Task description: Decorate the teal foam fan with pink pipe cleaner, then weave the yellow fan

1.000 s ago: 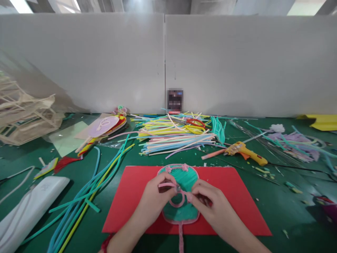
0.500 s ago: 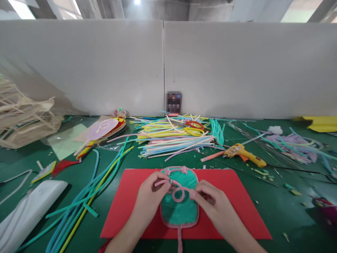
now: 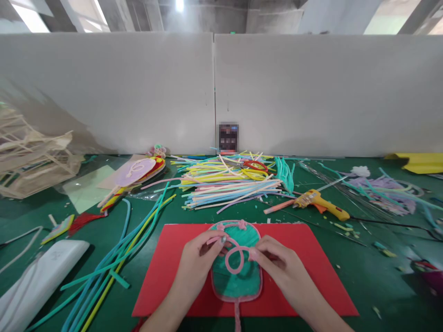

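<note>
A pink pipe cleaner, bent into a loop, is stretched between my two hands. My left hand pinches one part of it, with a short end poking out past the fingers. My right hand pinches the other end between thumb and fingers. Below the loop lies a green fan-shaped piece with a pink edge, small pink flowers at its top and a pink twisted handle. It rests on a red sheet. Some of the fan's upper part is hidden by my hands.
Ahead lies a pile of coloured pipe cleaners with red-handled scissors on top. A yellow glue gun sits at right. Left are loose green and blue pipe cleaners, a white case and a purple fan.
The loop in the pink pipe cleaner has grown larger and hangs slightly lower. Both hands keep their pinch in nearly the same places, and the camera view has tilted up slightly.
</note>
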### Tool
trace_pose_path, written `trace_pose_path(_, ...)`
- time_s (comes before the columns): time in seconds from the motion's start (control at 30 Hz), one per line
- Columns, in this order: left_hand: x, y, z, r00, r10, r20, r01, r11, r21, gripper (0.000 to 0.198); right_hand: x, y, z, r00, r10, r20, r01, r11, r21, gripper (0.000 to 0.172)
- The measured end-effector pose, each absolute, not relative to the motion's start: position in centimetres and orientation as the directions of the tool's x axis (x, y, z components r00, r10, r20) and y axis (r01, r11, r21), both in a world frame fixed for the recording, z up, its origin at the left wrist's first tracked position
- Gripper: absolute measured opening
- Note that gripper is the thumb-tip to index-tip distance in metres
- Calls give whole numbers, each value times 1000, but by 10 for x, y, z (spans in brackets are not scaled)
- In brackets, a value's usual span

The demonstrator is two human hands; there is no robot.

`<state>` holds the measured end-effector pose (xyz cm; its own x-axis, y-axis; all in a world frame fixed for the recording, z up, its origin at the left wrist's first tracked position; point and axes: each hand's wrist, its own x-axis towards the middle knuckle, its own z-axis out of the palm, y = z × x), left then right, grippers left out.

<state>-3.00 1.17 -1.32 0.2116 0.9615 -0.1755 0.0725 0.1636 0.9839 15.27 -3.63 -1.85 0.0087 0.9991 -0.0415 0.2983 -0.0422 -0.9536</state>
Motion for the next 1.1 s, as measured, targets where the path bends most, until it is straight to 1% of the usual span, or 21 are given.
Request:
trace_pose_path(0.1, -30, 12, -13, 241, 956, -165, 60, 155, 986, 28, 150, -37, -16, -39, 998, -53, 296, -39, -954, 38)
trace_pose_path(0.2, -32, 10, -16, 291, 943, -164, -36, 183, 983, 38, 149, -38, -15, -66, 996, -52, 253, -34, -967, 36)
trace_pose_path(0.33, -34, 6, -18, 342, 926, -162, -103, 208, 973, 41, 148, -40, -16, -26, 999, -24, 199, -19, -980, 33)
trace_pose_path(0.4, -33, 4, -17, 404, 902, -151, -113, 214, 970, 41, 147, -40, -18, 8, 1000, -17, 180, -18, -983, 33)
trace_pose_path(0.5, -31, 2, -12, 505, 857, -101, -139, 196, 971, 46, 145, -41, -21, 42, 997, -66, 152, -72, -986, 35)
trace_pose_path(0.6, -31, 1, -9, 509, 857, -80, -126, 165, 978, 42, 145, -42, -22, 51, 990, -129, 111, -134, -985, 36)
trace_pose_path(0.7, -32, 0, -11, 540, 837, -92, -140, 197, 970, 39, 146, -41, -22, 79, 988, -133, 72, -138, -988, 38)
trace_pose_path(0.8, -32, -1, -17, 607, 792, -62, -171, 206, 963, 45, 145, -41, -20, 82, 986, -142, 37, -146, -989, 39)
trace_pose_path(0.87, -31, -1, -20, 598, 800, -54, -130, 162, 978, 41, 143, -41, -19, 60, 986, -153, 32, -155, -987, 39)
trace_pose_path(0.97, -29, 2, -22, 518, 854, -48, -4, 59, 998, 20, 141, -41, -19, 8, 986, -167, 41, -167, -985, 38)
trace_pose_path(1.0, -29, 3, -22, 496, 867, -42, 32, 30, 999, 16, 141, -42, -19, -9, 985, -172, 45, -172, -984, 38)
trace_pose_path(1.1, -31, 5, -20, 476, 880, 5, 83, -51, 995, 16, 141, -41, -21, -19, 990, -143, 86, -141, -986, 38)
